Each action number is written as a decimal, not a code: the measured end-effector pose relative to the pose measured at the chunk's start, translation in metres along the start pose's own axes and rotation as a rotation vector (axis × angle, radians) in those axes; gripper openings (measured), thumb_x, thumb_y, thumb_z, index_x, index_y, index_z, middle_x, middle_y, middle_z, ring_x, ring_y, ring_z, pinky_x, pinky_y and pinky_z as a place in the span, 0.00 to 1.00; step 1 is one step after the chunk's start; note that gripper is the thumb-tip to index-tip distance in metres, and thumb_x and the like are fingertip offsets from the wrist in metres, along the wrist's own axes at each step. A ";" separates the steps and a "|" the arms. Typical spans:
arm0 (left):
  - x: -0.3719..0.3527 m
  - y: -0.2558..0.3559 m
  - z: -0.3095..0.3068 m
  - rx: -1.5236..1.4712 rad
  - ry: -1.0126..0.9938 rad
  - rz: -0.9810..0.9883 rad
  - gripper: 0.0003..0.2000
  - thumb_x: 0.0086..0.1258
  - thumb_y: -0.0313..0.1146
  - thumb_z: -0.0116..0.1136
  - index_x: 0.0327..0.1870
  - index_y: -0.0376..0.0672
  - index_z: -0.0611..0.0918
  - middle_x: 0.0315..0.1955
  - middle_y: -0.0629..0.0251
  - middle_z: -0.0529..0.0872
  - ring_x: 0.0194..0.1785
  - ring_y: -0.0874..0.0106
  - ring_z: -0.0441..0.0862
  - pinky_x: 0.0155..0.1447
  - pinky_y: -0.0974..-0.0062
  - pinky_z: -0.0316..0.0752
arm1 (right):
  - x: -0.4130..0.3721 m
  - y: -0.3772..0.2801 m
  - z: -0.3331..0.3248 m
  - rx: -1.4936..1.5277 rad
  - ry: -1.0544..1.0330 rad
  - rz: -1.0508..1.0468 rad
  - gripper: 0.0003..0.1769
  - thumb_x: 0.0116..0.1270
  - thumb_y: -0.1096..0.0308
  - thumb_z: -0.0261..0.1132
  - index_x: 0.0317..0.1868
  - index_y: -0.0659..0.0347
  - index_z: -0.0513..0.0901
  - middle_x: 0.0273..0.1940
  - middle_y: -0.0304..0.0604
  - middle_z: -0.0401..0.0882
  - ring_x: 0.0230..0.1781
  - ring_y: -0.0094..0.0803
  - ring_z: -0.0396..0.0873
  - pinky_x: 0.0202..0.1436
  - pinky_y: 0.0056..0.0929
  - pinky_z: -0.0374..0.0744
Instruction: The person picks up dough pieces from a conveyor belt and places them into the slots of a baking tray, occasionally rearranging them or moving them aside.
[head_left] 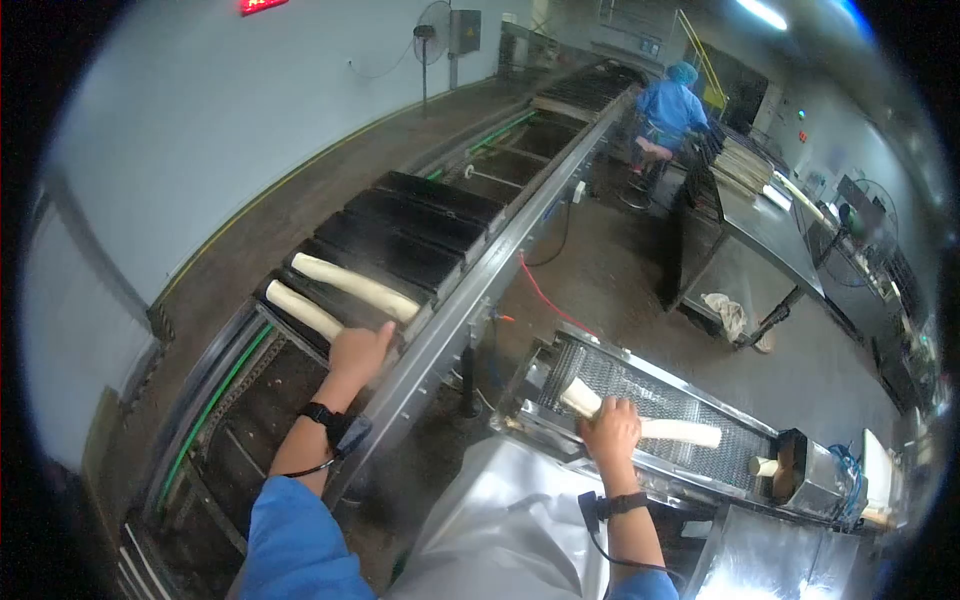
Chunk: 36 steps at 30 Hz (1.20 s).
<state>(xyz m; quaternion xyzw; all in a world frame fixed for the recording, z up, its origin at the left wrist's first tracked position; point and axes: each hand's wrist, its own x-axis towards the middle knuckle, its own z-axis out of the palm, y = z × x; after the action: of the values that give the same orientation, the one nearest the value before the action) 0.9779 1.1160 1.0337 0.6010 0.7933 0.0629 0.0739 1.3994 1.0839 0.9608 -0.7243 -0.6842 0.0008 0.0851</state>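
My left hand (pixel 360 352) is over the near black tray on the left conveyor, its fingers curled down on the right end of a pale dough roll (pixel 303 310) and hiding that end. Just beyond, a second dough roll (pixel 355 286) lies lengthwise in its own black tray, close to my fingertips. On the metal mesh belt (pixel 662 392) to the right, my right hand (pixel 612 430) is closed over another dough roll (pixel 682 432). Pale dough shows on both sides of that hand. Farther down the belt, a short dough end (pixel 764 467) pokes out by a metal housing.
Several black trays (pixel 405 228) run along the left conveyor, bounded by a steel side rail (pixel 500 250). A person in blue (pixel 668 108) sits farther up it. A steel table (pixel 765 235) stands at right. A red hose (pixel 545 297) hangs between the conveyors.
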 end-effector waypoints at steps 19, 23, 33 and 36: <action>0.001 -0.008 0.003 -0.199 0.047 0.004 0.37 0.78 0.58 0.31 0.25 0.35 0.85 0.29 0.43 0.84 0.38 0.44 0.82 0.47 0.48 0.73 | 0.123 -0.115 -0.204 2.007 -0.312 -0.600 0.49 0.63 0.78 0.62 0.79 0.59 0.44 0.72 0.68 0.56 0.71 0.52 0.65 0.69 0.43 0.72; 0.003 -0.006 -0.001 -0.235 0.036 -0.029 0.37 0.78 0.57 0.31 0.23 0.38 0.85 0.27 0.45 0.84 0.36 0.45 0.81 0.46 0.50 0.73 | 0.126 -0.063 -0.123 1.363 -0.299 -0.486 0.48 0.53 0.88 0.55 0.78 0.58 0.55 0.75 0.54 0.58 0.75 0.44 0.60 0.72 0.41 0.69; 0.006 -0.018 0.002 -0.244 0.037 -0.032 0.37 0.77 0.59 0.31 0.22 0.38 0.86 0.26 0.45 0.84 0.37 0.44 0.82 0.48 0.51 0.73 | 0.020 0.189 0.011 -0.130 -0.195 0.144 0.38 0.54 0.64 0.68 0.67 0.58 0.69 0.67 0.52 0.69 0.71 0.52 0.64 0.72 0.61 0.60; 0.010 -0.019 0.006 -0.229 0.044 -0.031 0.37 0.77 0.59 0.31 0.22 0.37 0.86 0.26 0.44 0.84 0.37 0.44 0.82 0.48 0.51 0.73 | -0.012 0.217 0.007 -0.226 -0.111 0.156 0.32 0.55 0.60 0.68 0.61 0.58 0.75 0.61 0.51 0.74 0.66 0.52 0.69 0.69 0.60 0.64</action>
<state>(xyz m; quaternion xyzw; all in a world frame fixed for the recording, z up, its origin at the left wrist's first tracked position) 0.9586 1.1201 1.0235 0.5749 0.7914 0.1654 0.1255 1.6129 1.0624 0.9257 -0.7792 -0.6251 -0.0296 -0.0354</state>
